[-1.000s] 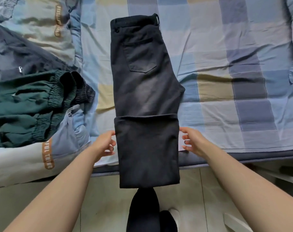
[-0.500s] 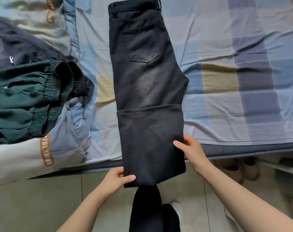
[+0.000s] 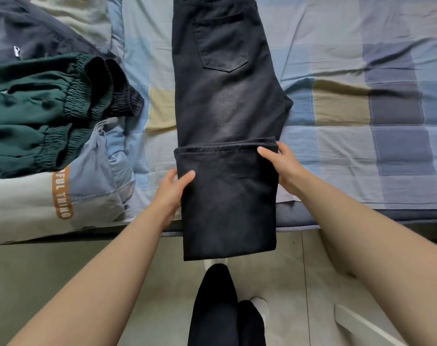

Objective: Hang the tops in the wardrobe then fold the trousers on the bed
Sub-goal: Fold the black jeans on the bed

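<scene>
Black jeans [image 3: 227, 101] lie lengthwise on the checked bed sheet [image 3: 349, 101], back pocket up, waistband toward the top edge. Their legs are doubled back into a folded panel [image 3: 227, 201] that overhangs the bed's front edge. My left hand [image 3: 172, 188] grips the panel's left edge, thumb on top. At the upper right corner of the panel, my right hand [image 3: 282, 163] holds the right edge, fingers over the fold line.
Dark green trousers with elastic waistbands [image 3: 45, 111] are piled at the left on a grey-and-blue garment with an orange lettered strip [image 3: 62, 193]. A dark navy garment [image 3: 37, 38] lies behind. Tiled floor [image 3: 37, 275] and my own legs [image 3: 220, 308] are below.
Both hands slid up from the panel's lower part to its upper sides. The view shifted closer, so the jeans' waistband now runs off the top.
</scene>
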A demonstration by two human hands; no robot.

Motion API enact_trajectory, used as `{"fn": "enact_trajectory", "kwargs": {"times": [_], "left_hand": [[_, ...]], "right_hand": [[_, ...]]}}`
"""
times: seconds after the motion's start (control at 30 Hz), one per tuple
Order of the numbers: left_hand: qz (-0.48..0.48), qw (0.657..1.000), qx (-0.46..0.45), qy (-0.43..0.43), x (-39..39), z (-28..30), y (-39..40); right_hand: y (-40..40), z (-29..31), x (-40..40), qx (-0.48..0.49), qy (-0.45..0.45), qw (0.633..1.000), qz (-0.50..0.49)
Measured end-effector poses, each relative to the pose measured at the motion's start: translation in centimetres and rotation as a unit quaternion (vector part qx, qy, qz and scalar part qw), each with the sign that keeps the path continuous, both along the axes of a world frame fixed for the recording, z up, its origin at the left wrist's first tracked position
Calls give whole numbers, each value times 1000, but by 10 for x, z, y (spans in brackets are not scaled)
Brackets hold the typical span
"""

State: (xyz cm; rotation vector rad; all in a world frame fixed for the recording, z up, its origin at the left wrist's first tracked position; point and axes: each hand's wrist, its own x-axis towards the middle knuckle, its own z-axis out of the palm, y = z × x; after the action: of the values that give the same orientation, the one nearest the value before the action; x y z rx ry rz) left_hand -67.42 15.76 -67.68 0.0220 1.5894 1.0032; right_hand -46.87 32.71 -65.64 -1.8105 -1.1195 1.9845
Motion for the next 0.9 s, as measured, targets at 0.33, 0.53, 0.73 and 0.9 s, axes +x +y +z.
{"fn": "enact_trajectory", "kwargs": {"times": [0.33, 0.53, 0.73, 0.9], "left_hand": [[-78, 981, -136, 110, -2, -19, -18], [-233, 956, -139, 108, 46, -9, -113], [-154, 968, -147, 134, 62, 0, -133], [-59, 992, -106, -42, 67, 10, -146]], "right_hand": [[-18, -9, 40, -74, -157, 982, 73], [-99, -8, 78, -66, -160, 976, 135], [-144, -14, 112, -134, -114, 980, 90], [-156, -11, 125, -210, -32, 977, 24]]}}
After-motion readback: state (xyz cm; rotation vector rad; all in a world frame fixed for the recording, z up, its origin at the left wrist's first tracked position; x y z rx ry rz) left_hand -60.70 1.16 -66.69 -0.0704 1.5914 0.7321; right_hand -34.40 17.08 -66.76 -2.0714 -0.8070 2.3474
